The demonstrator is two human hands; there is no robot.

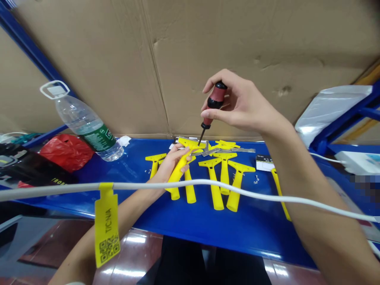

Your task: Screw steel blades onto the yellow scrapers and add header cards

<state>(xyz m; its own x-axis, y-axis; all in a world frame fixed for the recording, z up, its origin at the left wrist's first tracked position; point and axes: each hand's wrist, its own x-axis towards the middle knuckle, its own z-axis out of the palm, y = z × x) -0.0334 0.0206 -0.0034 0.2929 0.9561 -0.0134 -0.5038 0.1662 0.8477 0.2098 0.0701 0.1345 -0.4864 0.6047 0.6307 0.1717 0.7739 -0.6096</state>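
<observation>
My left hand (171, 163) is wrapped round a yellow scraper handle (179, 168), its wide head tilted up toward the back of the table. In my right hand (237, 101) is a screwdriver (217, 97) with a red and black grip, held upright at a slight slant. The screwdriver's tip meets the scraper's head, or comes very close to it; the exact contact is too small to tell. Several more yellow scraper handles (236, 185) lie around on the blue table. Behind them are flat metal blades (212, 152), and small screws (256, 179) lie to the right.
A large water bottle (89, 122) leans at the left, beside a red plastic bag (67, 152) and a black item (29, 166). A white cable (204, 182) with a yellow tag (107, 229) crosses the view in front. Cardboard (190, 71) walls the back; a small box (264, 162) sits right.
</observation>
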